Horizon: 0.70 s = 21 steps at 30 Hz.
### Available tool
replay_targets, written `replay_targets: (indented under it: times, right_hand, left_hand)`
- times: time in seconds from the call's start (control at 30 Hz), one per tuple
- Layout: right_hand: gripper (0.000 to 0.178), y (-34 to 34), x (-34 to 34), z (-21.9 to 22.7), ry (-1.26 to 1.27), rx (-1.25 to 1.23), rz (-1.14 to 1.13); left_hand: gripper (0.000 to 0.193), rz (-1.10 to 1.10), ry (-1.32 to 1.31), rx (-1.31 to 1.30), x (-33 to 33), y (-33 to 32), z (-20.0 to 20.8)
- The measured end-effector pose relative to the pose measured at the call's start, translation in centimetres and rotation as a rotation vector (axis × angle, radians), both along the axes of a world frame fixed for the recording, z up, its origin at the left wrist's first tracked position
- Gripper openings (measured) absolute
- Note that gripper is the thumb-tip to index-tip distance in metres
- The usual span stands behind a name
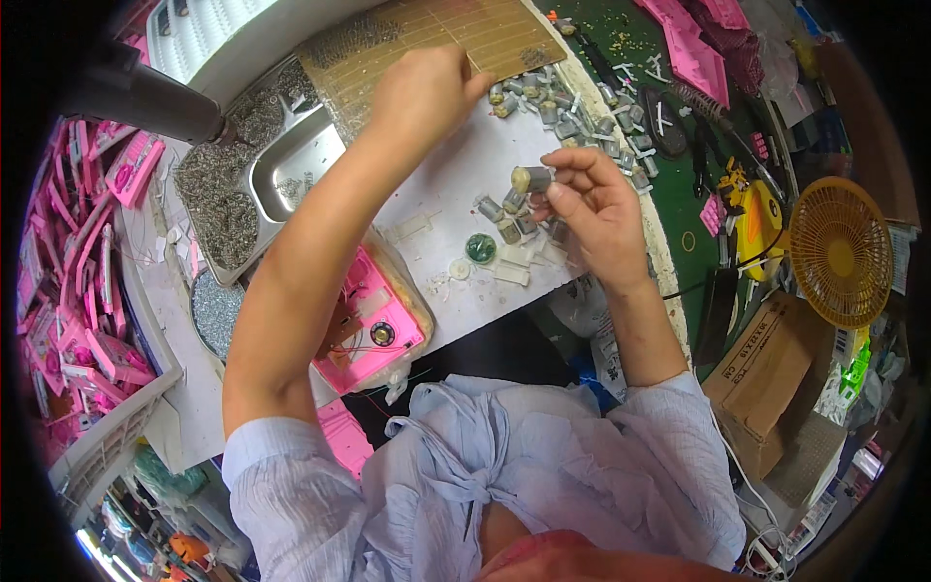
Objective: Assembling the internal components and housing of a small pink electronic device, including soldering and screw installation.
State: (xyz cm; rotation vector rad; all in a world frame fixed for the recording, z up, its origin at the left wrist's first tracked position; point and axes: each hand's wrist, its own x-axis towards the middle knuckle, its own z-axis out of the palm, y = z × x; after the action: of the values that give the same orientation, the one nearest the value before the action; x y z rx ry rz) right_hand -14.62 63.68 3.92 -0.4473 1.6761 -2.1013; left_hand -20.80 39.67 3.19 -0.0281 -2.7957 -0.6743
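My right hand (pixel 603 209) pinches a small electric motor (pixel 533 178), a grey cylinder with a yellowish end, above the white work surface. Below it lie several similar motors (pixel 508 229), a round green piece (pixel 480 248) and white plastic parts (pixel 512 264). My left hand (pixel 423 92) reaches over the brown board (pixel 514 34) near a larger pile of motors (pixel 553 107). Its fingers are curled, and whatever they hold is hidden. Nearer my body, an open pink plastic housing (pixel 393 315) with a round black part and wires rests on a padded block.
A metal tray (pixel 267 184) of small springs stands left, under a dark power tool (pixel 145 92). Pink housings (pixel 82 320) fill a bin at far left. A bowl of small metal parts (pixel 211 315) sits nearby. Right are a yellow fan (pixel 842 250) and a cardboard box (pixel 766 373).
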Motion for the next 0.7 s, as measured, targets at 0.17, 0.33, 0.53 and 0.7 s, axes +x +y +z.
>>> replay_targets:
  times: [0.17, 0.33, 0.53, 0.7]
  right_hand:
    - [0.023, 3.0, -1.1, -0.1, 0.042, 0.132, -0.14]
    - [0.012, 5.0, -1.7, -1.1, -0.172, 0.009, -0.033]
    - [0.012, 2.5, 0.1, -1.4, -0.187, 0.158, 0.21]
    - [0.025, 0.5, 0.9, -0.6, 0.411, 0.67, 0.319]
  left_hand:
    - [0.034, 0.074, -0.309, -0.204, -4.6, 1.5, -0.9]
    - [0.016, 0.054, -0.277, -0.282, -5.0, 2.3, -0.7]
    - [0.019, -0.02, -0.232, -0.339, -4.9, 2.8, -0.9]
    - [0.021, 0.033, -0.196, 0.155, 2.2, 1.1, 4.8]
